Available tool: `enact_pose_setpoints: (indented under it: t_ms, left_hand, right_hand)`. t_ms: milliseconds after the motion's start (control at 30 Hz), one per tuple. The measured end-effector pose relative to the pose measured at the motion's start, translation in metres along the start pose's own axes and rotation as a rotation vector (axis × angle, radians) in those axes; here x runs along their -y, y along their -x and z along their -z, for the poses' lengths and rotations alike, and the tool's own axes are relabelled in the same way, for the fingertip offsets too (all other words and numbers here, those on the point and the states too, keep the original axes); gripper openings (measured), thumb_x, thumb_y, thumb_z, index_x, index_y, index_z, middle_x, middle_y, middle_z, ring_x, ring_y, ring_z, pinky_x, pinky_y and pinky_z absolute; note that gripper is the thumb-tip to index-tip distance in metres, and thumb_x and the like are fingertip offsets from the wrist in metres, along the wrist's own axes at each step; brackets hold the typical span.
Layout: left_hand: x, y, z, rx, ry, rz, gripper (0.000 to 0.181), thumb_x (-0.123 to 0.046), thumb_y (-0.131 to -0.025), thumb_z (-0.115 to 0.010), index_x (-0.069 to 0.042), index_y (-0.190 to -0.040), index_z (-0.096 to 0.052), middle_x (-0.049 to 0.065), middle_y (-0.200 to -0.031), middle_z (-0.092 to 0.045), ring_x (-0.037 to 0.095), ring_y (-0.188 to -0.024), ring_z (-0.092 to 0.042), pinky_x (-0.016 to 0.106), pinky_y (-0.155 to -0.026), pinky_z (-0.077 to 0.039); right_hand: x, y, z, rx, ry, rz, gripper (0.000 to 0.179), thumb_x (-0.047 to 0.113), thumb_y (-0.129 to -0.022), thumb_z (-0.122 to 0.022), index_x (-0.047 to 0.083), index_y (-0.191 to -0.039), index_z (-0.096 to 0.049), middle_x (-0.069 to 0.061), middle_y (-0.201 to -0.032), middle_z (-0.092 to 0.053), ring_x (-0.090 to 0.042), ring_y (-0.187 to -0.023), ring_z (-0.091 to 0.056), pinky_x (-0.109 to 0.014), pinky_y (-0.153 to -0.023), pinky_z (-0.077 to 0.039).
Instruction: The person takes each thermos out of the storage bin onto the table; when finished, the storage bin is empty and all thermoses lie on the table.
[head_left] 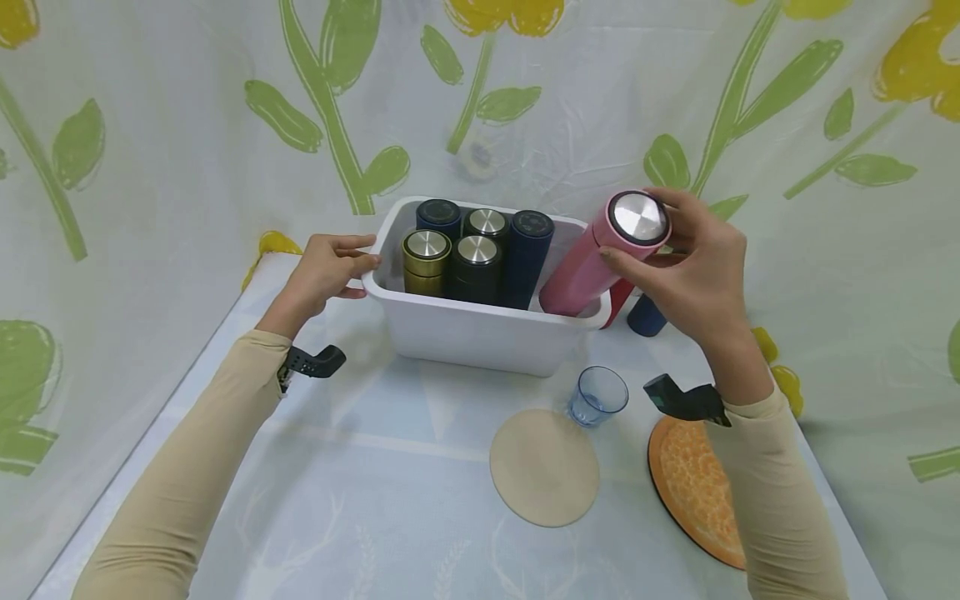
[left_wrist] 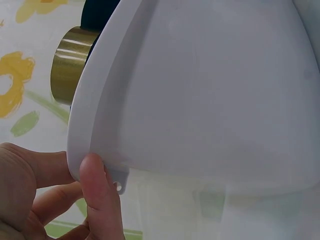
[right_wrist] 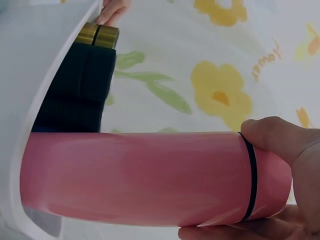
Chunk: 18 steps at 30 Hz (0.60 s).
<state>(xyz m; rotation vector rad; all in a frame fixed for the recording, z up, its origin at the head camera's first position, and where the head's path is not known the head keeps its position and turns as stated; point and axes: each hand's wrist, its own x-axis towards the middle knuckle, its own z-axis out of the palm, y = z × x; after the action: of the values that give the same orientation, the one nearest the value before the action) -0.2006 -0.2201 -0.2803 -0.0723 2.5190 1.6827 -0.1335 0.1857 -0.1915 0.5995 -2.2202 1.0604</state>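
Note:
My right hand (head_left: pixel 701 267) grips a pink thermos bottle (head_left: pixel 573 267) near its steel-topped lid. The bottle leans to the right, its lower end inside the right side of a white plastic tub (head_left: pixel 472 342). In the right wrist view, thumb and fingers lie on either side of the pink bottle (right_wrist: pixel 135 177) at the lid seam. At the tub's left end, my left hand (head_left: pixel 322 271) pinches the rim (left_wrist: pixel 80 140) between thumb and fingers. Inside the tub stand a gold thermos (head_left: pixel 426 258), black thermoses (head_left: pixel 477 271) and navy thermoses (head_left: pixel 528 258).
Behind the tub's right end are a red item (head_left: pixel 618 298), mostly hidden, and a dark blue bottle (head_left: pixel 647 318). In front lie a blue-tinted glass (head_left: pixel 598 396), a round beige mat (head_left: pixel 543 471) and a round pizza-patterned mat (head_left: pixel 693 483), partly under my right sleeve. A flowered curtain (head_left: pixel 525 133) hangs behind.

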Motion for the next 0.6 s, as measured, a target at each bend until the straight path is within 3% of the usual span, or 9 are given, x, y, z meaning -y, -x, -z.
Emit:
enact_pose_setpoints:
  t_ms: [267, 433, 600]
  left_hand:
    - [0.0, 0.0, 0.0, 0.008, 0.007, 0.0, 0.051, -0.019, -0.101, -0.061, -0.009, -0.15, -0.048, 0.019, -0.139, -0.056, 0.033, -0.115, -0.059, 0.026, -0.067, -0.059]
    - [0.0, 0.001, 0.0, 0.009, 0.005, -0.003, 0.051, -0.019, -0.102, -0.061, -0.01, -0.15, -0.048, 0.018, -0.14, -0.056, 0.032, -0.114, -0.059, 0.026, -0.067, -0.059]
    - [0.001, 0.0, 0.001, 0.014, 0.002, -0.016, 0.051, -0.019, -0.102, -0.06, -0.01, -0.15, -0.047, 0.018, -0.14, -0.056, 0.032, -0.115, -0.058, 0.027, -0.068, -0.059]
  right_hand:
    - [0.009, 0.001, 0.01, -0.102, -0.063, 0.028, 0.062, -0.006, -0.071, -0.086, 0.001, -0.128, -0.064, -0.011, -0.114, -0.071, -0.006, -0.092, -0.07, -0.017, -0.078, -0.055]
    - [0.017, 0.005, 0.02, -0.165, -0.076, 0.06, 0.06, -0.007, -0.07, -0.085, 0.003, -0.126, -0.066, -0.008, -0.114, -0.071, -0.011, -0.092, -0.071, -0.017, -0.076, -0.056]
    - [0.026, 0.009, 0.03, -0.227, -0.086, 0.077, 0.059, -0.006, -0.07, -0.085, 0.002, -0.125, -0.067, -0.013, -0.114, -0.07, -0.016, -0.095, -0.071, -0.017, -0.074, -0.056]
